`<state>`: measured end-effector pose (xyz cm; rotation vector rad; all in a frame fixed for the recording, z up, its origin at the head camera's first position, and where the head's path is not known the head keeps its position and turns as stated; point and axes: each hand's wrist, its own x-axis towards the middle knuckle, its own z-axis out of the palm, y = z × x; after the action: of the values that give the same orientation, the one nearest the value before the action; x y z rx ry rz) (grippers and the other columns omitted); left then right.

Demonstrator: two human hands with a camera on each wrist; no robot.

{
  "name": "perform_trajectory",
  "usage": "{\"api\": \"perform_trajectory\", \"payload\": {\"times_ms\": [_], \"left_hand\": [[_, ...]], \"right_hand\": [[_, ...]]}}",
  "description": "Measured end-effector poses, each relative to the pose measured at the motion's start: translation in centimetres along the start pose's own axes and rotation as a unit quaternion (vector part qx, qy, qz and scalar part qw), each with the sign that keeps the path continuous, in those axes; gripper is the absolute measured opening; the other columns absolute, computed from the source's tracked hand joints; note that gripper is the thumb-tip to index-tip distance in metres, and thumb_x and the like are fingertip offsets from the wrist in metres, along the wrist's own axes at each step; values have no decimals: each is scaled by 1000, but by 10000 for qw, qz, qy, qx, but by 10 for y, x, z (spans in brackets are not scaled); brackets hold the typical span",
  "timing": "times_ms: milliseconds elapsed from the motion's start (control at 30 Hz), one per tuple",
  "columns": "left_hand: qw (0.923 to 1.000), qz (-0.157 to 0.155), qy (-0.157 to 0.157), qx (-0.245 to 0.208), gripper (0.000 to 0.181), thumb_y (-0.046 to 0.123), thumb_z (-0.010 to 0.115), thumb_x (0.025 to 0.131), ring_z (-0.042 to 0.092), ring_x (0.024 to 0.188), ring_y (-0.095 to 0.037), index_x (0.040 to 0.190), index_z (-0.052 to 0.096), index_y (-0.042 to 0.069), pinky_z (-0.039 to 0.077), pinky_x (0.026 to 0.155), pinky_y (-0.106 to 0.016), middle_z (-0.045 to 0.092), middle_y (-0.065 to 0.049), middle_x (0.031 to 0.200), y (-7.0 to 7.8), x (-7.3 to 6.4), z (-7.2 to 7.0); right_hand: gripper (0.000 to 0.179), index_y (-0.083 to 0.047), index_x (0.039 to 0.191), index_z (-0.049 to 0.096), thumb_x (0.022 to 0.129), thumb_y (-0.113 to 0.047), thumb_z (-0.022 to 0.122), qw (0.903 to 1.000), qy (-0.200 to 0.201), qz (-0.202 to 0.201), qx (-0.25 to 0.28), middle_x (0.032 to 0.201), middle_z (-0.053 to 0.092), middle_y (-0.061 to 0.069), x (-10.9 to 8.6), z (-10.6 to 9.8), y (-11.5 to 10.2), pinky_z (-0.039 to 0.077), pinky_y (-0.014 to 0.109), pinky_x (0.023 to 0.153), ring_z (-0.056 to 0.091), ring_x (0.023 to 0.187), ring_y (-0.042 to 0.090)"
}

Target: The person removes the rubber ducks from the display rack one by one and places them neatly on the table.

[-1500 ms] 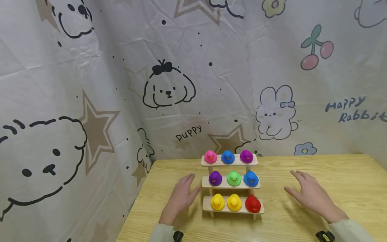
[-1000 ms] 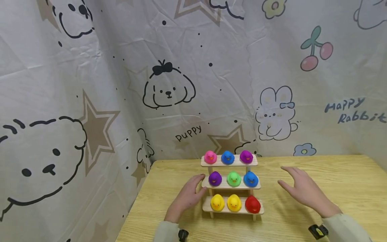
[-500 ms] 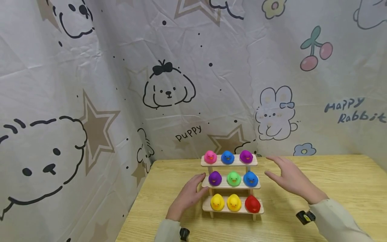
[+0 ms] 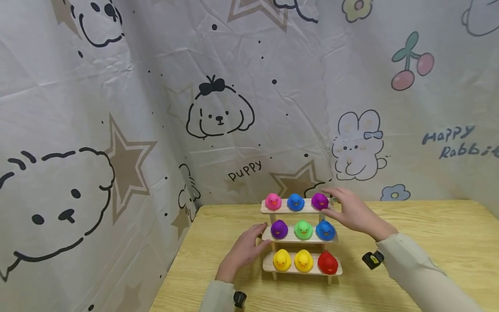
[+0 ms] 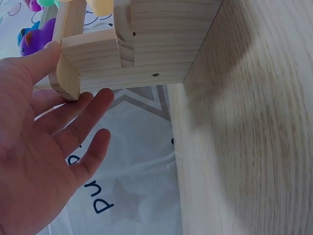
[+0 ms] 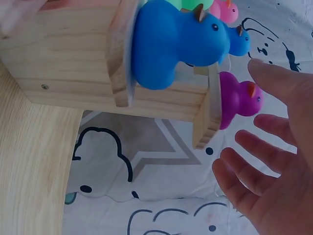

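A small three-tier wooden stand point(image 4: 269, 265) holds rubber ducks in three rows. Pink, blue and magenta point(image 4: 319, 201) ducks sit on the top tier; a purple duck point(image 4: 279, 229), a green duck point(image 4: 303, 229) and a blue duck point(image 4: 325, 230) fill the middle. Two yellow ducks and a red duck point(image 4: 328, 262) are at the bottom. My left hand point(image 4: 241, 251) holds the middle tier's left end, thumb in front and fingers behind in the left wrist view. Beside the magenta duck, my right hand point(image 6: 283, 147) has its thumb and fingers spread, with a gap to the duck.
The stand rests on a light wooden table point(image 4: 429, 242). A white cloth point(image 4: 304, 95) printed with cartoon animals hangs behind the table and along its left side. Black straps with cameras point(image 4: 373, 260) sit at both wrists.
My left hand has moved right to the stand's middle tier and stayed there. My right hand has moved left and farther back, up to the top tier's magenta duck. The ducks keep their places.
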<state>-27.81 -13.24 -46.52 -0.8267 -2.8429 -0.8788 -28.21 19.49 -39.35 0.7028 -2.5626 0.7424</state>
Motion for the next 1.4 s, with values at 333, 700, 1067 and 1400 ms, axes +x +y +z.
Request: {"api": "perform_trajectory", "payload": {"times_ms": [333,700,1067,1400], "left_hand": [[9999,-26,-116,-18,55,35,54,97,55,110,-19,140,43,2,43,99,-37,49,-10,138,0,1,-1],[9995,-268,-154,40,58,40,55,95,42,129,-25,141,44,5,35,106,-41,45,-10,142,4,2,-2],[9994,-283,-145,136,60,42,56,94,54,112,-19,142,43,7,41,101,-38,48,-7,139,7,3,-3],[9995,-323,-12,0,59,41,58,93,56,101,-16,138,47,5,48,91,-34,52,-7,135,6,3,-2]], "right_hand": [[43,0,121,58,84,-15,74,9997,-77,-114,210,110,59,14,10,11,5,53,41,75,56,92,27],[30,-5,114,62,86,-13,71,9993,-48,-80,354,106,60,9,11,12,7,54,44,76,56,89,23],[30,-6,115,61,88,-14,70,9993,-159,-17,349,107,60,9,10,8,7,53,42,77,56,92,23],[33,-5,119,59,88,-14,68,9988,-265,125,401,110,60,11,3,-3,14,54,44,78,57,97,27]]}}
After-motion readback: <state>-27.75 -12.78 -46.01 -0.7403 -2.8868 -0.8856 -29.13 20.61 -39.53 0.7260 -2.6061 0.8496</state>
